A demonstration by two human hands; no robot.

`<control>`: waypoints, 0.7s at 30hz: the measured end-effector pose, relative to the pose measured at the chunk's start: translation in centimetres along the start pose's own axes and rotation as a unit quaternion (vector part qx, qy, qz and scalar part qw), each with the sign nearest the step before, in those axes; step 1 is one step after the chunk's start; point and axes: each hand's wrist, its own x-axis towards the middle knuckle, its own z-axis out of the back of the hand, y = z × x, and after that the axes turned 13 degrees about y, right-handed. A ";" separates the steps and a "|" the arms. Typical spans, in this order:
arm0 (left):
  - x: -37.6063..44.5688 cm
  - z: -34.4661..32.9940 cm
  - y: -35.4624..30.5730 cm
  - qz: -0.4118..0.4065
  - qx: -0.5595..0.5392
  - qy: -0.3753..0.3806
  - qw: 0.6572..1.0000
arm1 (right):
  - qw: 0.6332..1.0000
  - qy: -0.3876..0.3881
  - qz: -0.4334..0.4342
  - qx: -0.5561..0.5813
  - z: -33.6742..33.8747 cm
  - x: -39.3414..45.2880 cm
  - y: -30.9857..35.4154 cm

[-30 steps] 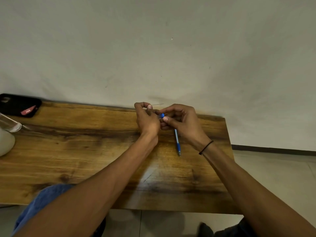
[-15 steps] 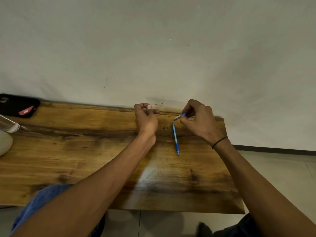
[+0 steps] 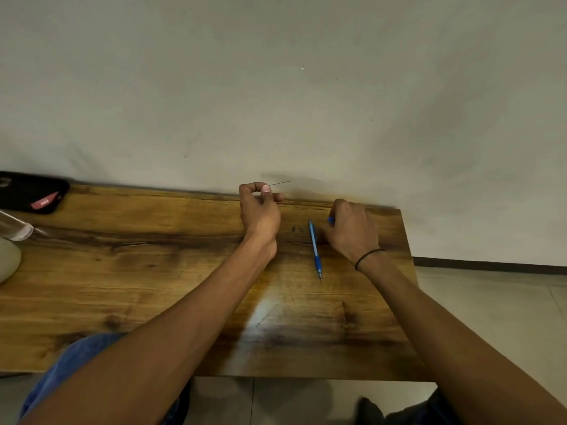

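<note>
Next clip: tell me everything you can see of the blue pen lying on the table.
The blue pen is slim and plastic-looking: a paler blue barrel at the far end, a darker blue grip and a small metal-looking tip at the near end, pointing toward the person. It lies flat on the wooden table, unheld. The right hand, gripping a small blue piece, rests beside its far half; whether it touches the barrel cannot be told.

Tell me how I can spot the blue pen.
Start at the long brown wooden table by the pale wall. Near its right end, between the left hand and right hand, lies the slim blue plastic pen. It is the only long blue thing lying flat, tip toward the person.
</note>
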 end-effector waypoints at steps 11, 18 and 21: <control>-0.4 0.1 -0.2 -0.002 0.009 0.023 1.000 | 1.000 -0.010 -0.011 -0.003 -1.4 1.1 -0.3; -0.6 -0.3 -0.2 0.036 0.000 0.074 0.997 | 0.951 -0.030 0.032 0.307 1.3 1.2 0.4; -0.9 -0.6 -0.4 0.071 -0.073 0.133 0.986 | 0.841 0.013 0.081 0.535 2.0 0.6 2.0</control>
